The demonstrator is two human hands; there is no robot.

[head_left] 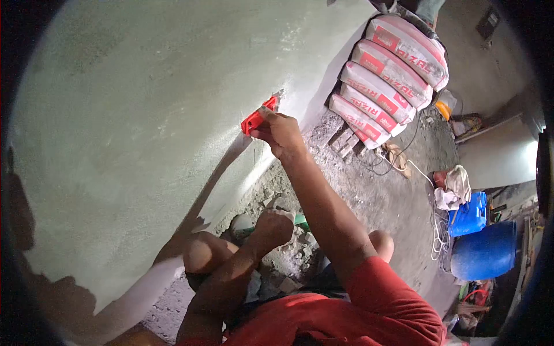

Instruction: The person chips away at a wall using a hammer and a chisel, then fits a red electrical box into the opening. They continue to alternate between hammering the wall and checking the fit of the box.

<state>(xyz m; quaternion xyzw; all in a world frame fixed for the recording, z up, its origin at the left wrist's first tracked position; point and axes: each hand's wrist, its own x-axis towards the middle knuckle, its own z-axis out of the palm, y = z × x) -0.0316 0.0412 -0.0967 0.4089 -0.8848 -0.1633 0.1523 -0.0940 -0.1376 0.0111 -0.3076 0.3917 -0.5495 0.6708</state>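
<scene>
My right hand [280, 131] is closed around the end of a red plastic box-like piece [253, 122], its fingers and thumb pinching it against the grey plastered wall [144, 115]. Rough, broken plaster shows at the piece's upper end. Part of the piece is covered by my fingers. Lower down, my left hand [271, 232] is closed in a fist above the rubble, near my knees. A green strip [300, 219] shows just beside that fist; whether the hand grips it is hidden.
Stacked cement bags [384, 78] stand along the wall at upper right. Rubble [288, 256] lies at the wall's foot. To the right are a blue jerrycan [470, 214], a blue drum [485, 251] and a white cord [434, 222] on the dusty floor [404, 202].
</scene>
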